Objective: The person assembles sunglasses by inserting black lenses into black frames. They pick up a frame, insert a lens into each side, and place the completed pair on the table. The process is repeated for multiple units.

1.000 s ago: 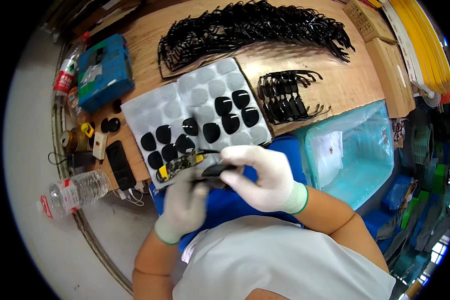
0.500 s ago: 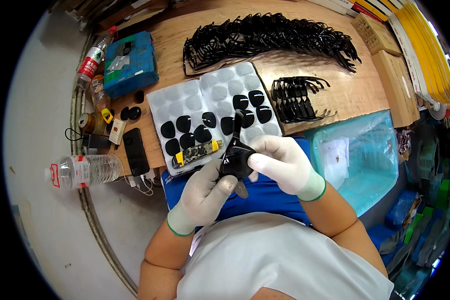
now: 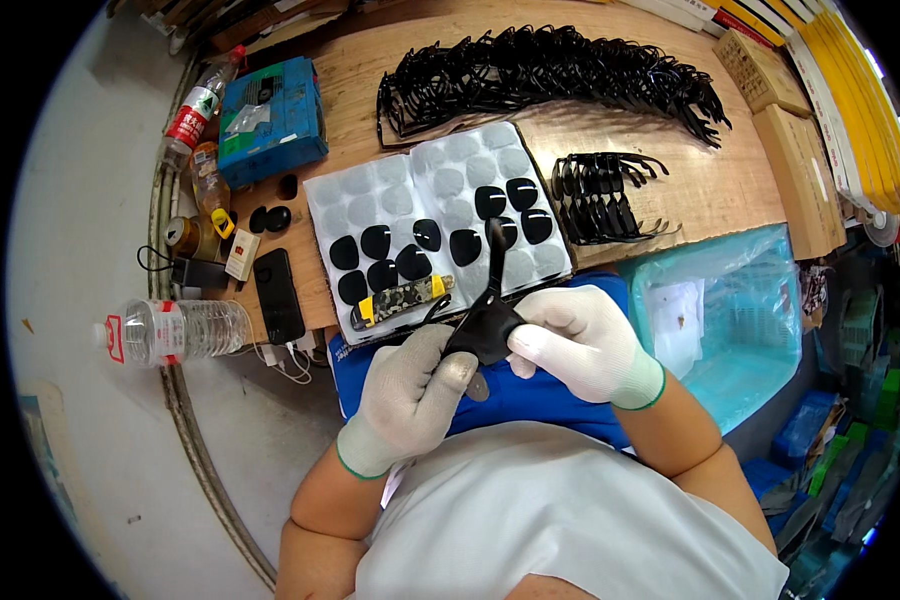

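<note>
Both my hands wear whitish gloves with green cuffs and hold one pair of black sunglasses point(image 3: 486, 330) low in front of me. My left hand point(image 3: 406, 392) pinches the frame from the left, thumb on top. From the right, my right hand point(image 3: 588, 345) grips the other end of the dark lens area with thumb and fingers. One temple arm of the glasses points up and away over a grey-white lens tray point(image 3: 370, 183). In the tray's round pockets lie several dark lenses point(image 3: 465, 247). A yellow and camouflage-patterned tool point(image 3: 402, 302) rests across its near left part.
Right of the tray stands a short row of black glasses frames point(image 3: 600, 198); a long heap of frames point(image 3: 550, 80) lies behind. Cartons point(image 3: 798, 180) and a blue-lined basket point(image 3: 715, 330) are at right. Left are a blue box point(image 3: 272, 122), a phone point(image 3: 278, 296) and a water bottle point(image 3: 188, 332).
The sunglasses have turned a little in my hands, and a second temple arm now shows by my left fingers. The whole view has shifted slightly; both hands keep their hold.
</note>
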A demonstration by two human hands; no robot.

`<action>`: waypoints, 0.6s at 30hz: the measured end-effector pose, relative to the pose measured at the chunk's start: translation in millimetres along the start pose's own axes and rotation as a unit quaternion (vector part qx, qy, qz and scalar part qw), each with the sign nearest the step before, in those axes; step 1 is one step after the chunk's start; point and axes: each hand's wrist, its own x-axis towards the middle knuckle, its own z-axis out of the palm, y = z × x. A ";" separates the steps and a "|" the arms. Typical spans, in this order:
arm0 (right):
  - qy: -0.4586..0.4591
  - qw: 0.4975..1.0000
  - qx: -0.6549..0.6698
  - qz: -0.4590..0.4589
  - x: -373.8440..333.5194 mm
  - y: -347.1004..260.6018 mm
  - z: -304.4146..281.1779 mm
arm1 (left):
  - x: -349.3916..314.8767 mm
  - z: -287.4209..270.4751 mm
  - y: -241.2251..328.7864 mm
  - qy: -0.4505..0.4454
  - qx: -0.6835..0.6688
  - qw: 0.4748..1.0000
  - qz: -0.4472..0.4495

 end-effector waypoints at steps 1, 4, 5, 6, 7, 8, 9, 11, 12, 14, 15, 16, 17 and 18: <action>-0.005 1.000 -0.014 -0.017 -1.3 -3.1 -1.2 | 2.4 -4.3 8.8 -0.009 0.011 1.000 0.000; -0.039 0.992 -0.070 -0.093 -3.2 -9.9 -10.3 | 9.4 -10.6 27.5 -0.028 0.027 0.999 0.017; -0.057 0.987 -0.095 -0.114 -2.2 -13.2 -15.9 | 10.7 -10.9 32.0 -0.031 0.030 0.999 0.025; -0.084 0.978 -0.128 -0.139 -0.5 -14.5 -21.8 | 11.2 -10.9 35.1 -0.030 0.039 0.998 0.027; -0.083 0.972 -0.154 -0.156 0.5 -17.1 -24.7 | 11.8 -10.5 36.6 -0.034 0.039 0.998 0.031; -0.083 0.965 -0.180 -0.173 1.1 -21.6 -26.8 | 12.7 -10.2 37.7 -0.038 0.038 0.998 0.035; -0.083 0.959 -0.208 -0.174 1.2 -23.4 -28.6 | 14.2 -9.3 38.1 -0.043 0.038 0.998 0.039; -0.076 0.956 -0.216 -0.183 2.9 -21.2 -28.6 | 14.0 -1.1 30.3 -0.010 0.041 0.996 0.074; -0.066 0.959 -0.197 -0.191 4.8 -12.6 -25.8 | 14.2 3.7 26.8 0.007 0.042 0.995 0.092; -0.039 0.977 -0.147 -0.150 8.6 4.2 -22.1 | 18.0 12.1 22.9 0.036 0.083 0.992 0.092; -0.026 0.988 -0.117 -0.101 11.6 11.0 -21.2 | 19.8 16.4 20.7 0.051 0.103 0.989 0.092; -0.046 0.998 -0.038 -0.033 18.1 16.3 -21.4 | 19.3 20.3 15.1 0.061 0.141 0.987 0.054; -0.058 0.998 0.019 0.014 24.3 24.8 -22.2 | 20.8 23.0 9.0 0.069 0.155 0.984 0.055; -0.076 0.996 0.040 0.030 29.2 33.2 -24.3 | 22.6 25.3 3.2 0.076 0.169 0.981 0.056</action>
